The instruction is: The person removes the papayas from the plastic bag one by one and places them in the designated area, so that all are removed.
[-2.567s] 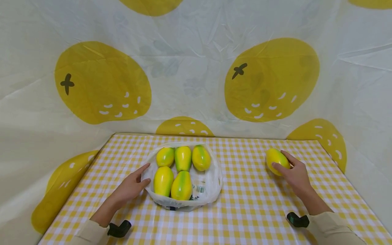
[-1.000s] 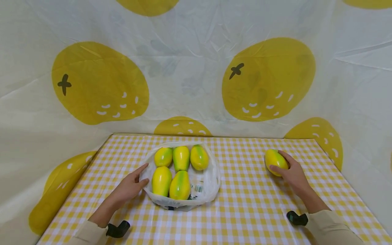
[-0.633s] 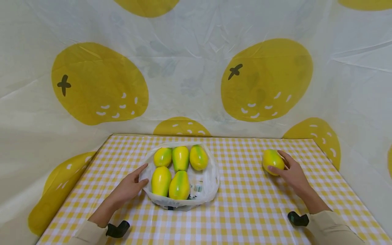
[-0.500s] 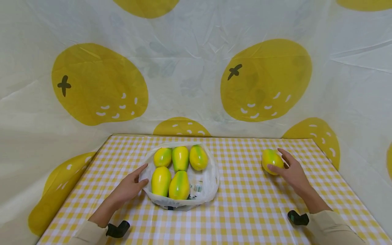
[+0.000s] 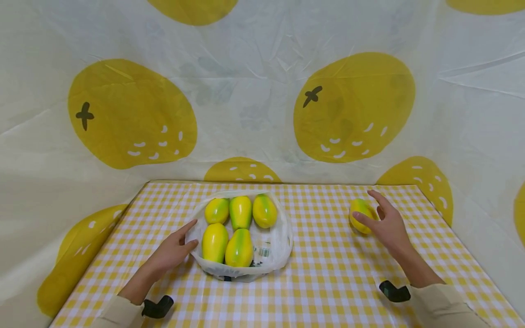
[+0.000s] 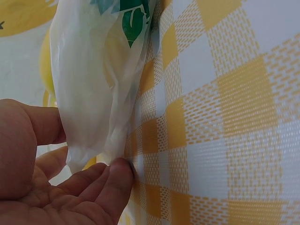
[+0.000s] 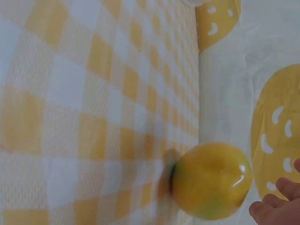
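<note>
A white plastic bag [image 5: 283, 241] stands with its mouth rolled wide, holding several yellow-green mango-shaped fruits [image 5: 239, 248]. My left hand [image 5: 172, 252] touches the bag's left side with extended, relaxed fingers. In the left wrist view, fingertips [image 6: 122, 171] rest low against the bag's thin plastic [image 6: 89, 103]. On the right of the table lies a single yellow-green fruit [image 5: 360, 203]. My right hand [image 5: 391, 228] is spread beside it, and the thumb overlaps the fruit in the head view. The right wrist view shows a gap between this fruit [image 7: 211, 183] and the fingers [image 7: 286, 187].
A yellow-and-white checked cloth [image 5: 324, 273] covers the table. Behind it hangs a pale sheet [image 5: 246, 91] printed with large yellow fruits. Inside the bag a printed barcode [image 5: 264, 251] shows. A dark device [image 5: 157, 306] sits at each wrist.
My right hand has let go of the single fruit, its fingers spreading and lifting away. The fruit has turned and shifted slightly left. My left hand stays at the bag.
</note>
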The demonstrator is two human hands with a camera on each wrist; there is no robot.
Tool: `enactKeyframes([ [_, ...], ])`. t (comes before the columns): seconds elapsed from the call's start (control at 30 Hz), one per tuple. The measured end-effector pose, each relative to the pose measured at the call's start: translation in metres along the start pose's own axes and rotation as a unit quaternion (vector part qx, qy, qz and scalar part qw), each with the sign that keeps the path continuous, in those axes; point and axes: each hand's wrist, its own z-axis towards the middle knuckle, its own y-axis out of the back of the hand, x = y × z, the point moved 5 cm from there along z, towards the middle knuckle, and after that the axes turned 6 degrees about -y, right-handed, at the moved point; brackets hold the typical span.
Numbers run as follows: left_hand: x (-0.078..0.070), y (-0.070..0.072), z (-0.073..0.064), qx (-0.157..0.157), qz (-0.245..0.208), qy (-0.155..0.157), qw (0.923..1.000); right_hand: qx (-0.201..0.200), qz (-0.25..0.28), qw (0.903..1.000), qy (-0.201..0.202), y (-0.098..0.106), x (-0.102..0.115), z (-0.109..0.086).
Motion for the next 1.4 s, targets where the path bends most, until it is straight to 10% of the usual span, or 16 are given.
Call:
enactKeyframes([
  [1.4, 0.001, 0.000, 0.000, -0.003, -0.005, 0.003, 1.0000, 0.096, 0.079, 0.9918, 0.031, -0.051, 0.061, -0.034],
])
